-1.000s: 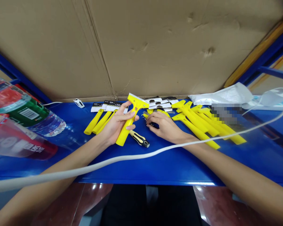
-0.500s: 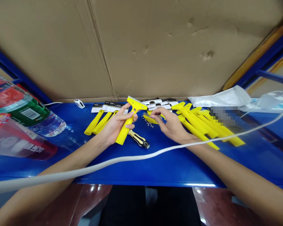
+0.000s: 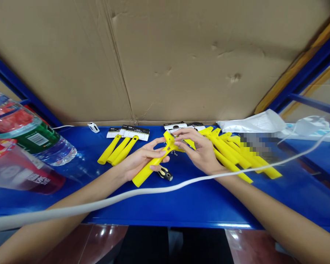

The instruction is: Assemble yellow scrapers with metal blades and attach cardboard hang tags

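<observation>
My left hand (image 3: 139, 161) grips the handle of a yellow plastic scraper (image 3: 148, 170), which slants across the blue shelf. My right hand (image 3: 199, 151) pinches the scraper's wide head (image 3: 169, 141) between its fingertips, and a pale metal edge glints there. Below my left fingers lies a screwdriver with a black-and-yellow handle (image 3: 165, 174), partly hidden by them. Several tiny metal screws (image 3: 173, 153) lie just under the scraper head. Several loose yellow scrapers (image 3: 231, 152) are heaped to the right of my right hand, and several yellow handles (image 3: 118, 149) lie left of my left hand.
Printed white-and-black cards (image 3: 128, 132) lie along the back of the blue shelf (image 3: 209, 214). A plastic-wrapped water bottle (image 3: 30, 137) intrudes at left, a white bag (image 3: 247, 121) sits back right, and a white cable (image 3: 154, 192) crosses above my forearms.
The scraper has swung, its handle now pointing down-left and its head toward my right hand. My right hand has closed on the head, and the view has tilted slightly.
</observation>
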The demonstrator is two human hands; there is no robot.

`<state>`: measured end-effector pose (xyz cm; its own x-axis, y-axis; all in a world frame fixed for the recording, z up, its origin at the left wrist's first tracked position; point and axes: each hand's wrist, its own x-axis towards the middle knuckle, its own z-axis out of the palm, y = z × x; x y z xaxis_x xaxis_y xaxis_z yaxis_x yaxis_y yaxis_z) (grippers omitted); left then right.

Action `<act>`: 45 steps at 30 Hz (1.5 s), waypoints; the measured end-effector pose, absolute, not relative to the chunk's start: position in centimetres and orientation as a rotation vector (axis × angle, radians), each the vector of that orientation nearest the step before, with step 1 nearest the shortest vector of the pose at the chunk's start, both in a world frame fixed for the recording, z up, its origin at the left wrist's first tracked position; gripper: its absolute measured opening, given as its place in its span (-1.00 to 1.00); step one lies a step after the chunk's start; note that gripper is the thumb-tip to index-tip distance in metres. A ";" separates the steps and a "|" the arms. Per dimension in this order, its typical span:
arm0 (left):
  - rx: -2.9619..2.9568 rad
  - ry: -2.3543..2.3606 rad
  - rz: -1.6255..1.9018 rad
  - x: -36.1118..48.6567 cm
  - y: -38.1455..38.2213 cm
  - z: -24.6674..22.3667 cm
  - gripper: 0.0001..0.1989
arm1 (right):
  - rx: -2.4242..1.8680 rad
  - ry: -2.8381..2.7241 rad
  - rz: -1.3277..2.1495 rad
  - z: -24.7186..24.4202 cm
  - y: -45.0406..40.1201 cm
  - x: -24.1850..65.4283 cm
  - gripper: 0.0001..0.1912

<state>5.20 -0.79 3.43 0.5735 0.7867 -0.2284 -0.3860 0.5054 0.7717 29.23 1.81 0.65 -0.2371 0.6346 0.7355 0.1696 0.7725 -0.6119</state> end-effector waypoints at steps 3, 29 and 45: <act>0.749 0.617 0.737 5.3 -0.8 3.2 -0.49 | -0.637 -1.789 0.527 0.3 2.1 29.2 -0.93; 0.782 0.605 0.664 5.3 -1.2 2.7 -0.44 | -0.887 -1.318 1.541 2.2 1.9 29.1 -0.50; 0.760 0.684 1.217 3.4 2.0 3.1 -0.29 | -0.982 -2.456 0.518 1.3 -1.6 27.9 -0.41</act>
